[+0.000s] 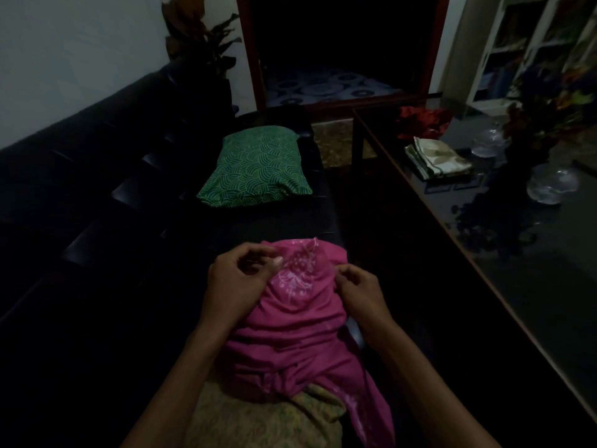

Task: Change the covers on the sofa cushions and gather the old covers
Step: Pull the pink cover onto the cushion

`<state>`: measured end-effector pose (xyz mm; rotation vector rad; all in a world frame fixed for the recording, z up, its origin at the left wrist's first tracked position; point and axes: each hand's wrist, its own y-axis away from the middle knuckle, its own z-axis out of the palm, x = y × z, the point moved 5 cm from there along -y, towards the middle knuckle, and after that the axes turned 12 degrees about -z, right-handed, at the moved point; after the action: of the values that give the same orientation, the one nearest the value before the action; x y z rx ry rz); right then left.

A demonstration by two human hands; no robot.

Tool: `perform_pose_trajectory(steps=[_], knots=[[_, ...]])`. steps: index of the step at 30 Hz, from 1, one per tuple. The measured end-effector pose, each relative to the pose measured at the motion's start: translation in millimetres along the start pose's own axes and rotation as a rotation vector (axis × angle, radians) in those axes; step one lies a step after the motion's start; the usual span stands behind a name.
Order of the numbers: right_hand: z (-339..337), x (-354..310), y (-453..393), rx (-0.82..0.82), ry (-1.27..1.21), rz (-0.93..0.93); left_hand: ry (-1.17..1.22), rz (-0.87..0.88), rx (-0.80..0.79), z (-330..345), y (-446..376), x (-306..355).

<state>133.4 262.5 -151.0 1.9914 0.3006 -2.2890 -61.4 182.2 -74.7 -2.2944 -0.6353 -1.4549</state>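
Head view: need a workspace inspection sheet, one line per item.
Surface: dark sofa along the wall; person seated on it.
Job's things: pink cover bunched over a cushion on the lap; green patterned cushion lies further along the seat; folded cloth and crumpled red cloth on the glass-topped table.
Clutter: clear glass pieces and a dark flower arrangement on the table.
Grippers: left hand and right hand both pinch the pink cover near its far end.
Cables: nothing seen.
Surroundings: dim room; potted plant, dark doorway, white shelving.
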Motion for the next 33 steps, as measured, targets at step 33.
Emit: perform_pose_trajectory(steps=[33], knots=[[-71.9,64.2,24.9,0.212,-0.019,0.271,-0.691,0.158,0.037,20.4,-13.6,-64.7]])
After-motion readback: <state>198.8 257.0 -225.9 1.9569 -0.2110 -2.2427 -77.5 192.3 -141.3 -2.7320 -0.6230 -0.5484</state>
